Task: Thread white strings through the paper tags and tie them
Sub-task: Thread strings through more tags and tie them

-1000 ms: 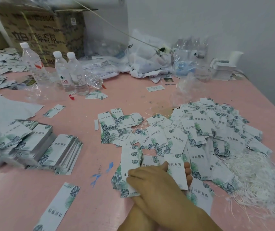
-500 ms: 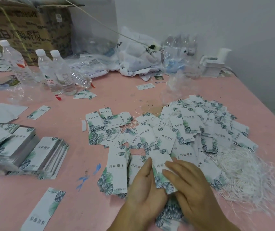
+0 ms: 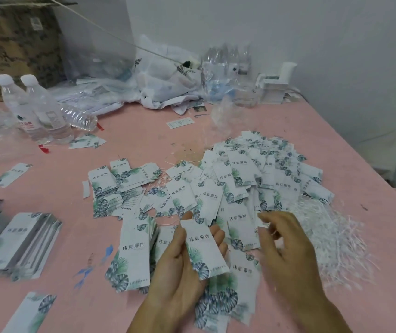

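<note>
My left hand lies palm up near the table's front edge and holds one white paper tag with green leaf print between thumb and fingers. My right hand hovers just right of it, fingers curled and blurred; whether it pinches a string I cannot tell. A heap of white strings lies to the right of that hand. A large loose pile of tags spreads behind both hands, some with strings on them. A small stack of tags lies left of my left hand.
Neat stacks of tags sit at the left on the pink table. Water bottles stand at the back left before a cardboard box. Plastic bags and a white device line the wall.
My hands have separated: the left has lifted one tag off the pile and turned palm up, and the right has drawn away toward the string heap. The camera has turned slightly right.
</note>
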